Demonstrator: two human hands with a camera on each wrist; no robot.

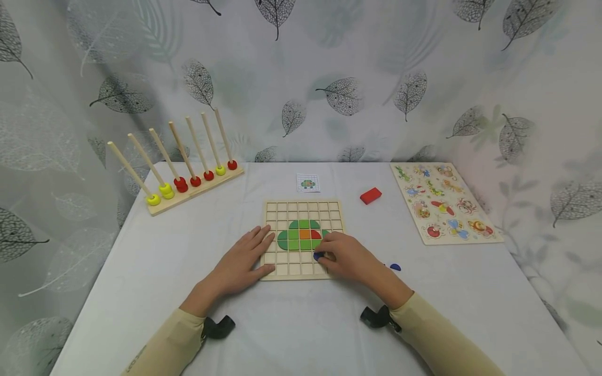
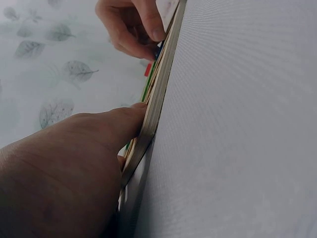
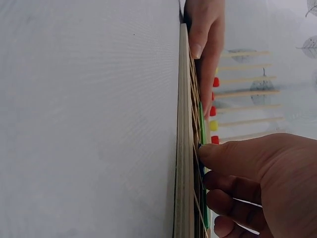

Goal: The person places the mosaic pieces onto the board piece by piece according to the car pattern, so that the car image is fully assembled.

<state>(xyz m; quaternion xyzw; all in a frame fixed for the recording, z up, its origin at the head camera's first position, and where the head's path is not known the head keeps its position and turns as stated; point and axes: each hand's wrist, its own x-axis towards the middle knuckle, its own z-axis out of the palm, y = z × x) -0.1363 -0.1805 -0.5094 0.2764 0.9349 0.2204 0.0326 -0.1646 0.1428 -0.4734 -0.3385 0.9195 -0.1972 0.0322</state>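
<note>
A square wooden grid board (image 1: 282, 269) lies on the white table. Green tiles (image 1: 293, 244), some with rounded corners, fill several of its middle cells around an orange tile (image 1: 304, 234) and a red tile (image 1: 315, 235). Along the board's left edge rests my left hand (image 1: 237, 266), fingers spread and thumb near the lower corner. My right hand (image 1: 350, 256) pinches a small dark blue tile (image 1: 317, 256) between thumb and fingers, just below the green tiles. In the right wrist view the thumb (image 3: 223, 154) presses the blue tile close over the grid; fingers partly hide it.
A half-round blue tile (image 1: 395, 267) lies beside the right wrist. Behind the board are a small pattern card (image 1: 308, 189) and a red block (image 1: 371, 196). A peg stand (image 1: 197, 189) with red and yellow beads stands back left; a picture puzzle board (image 1: 430, 238) lies right.
</note>
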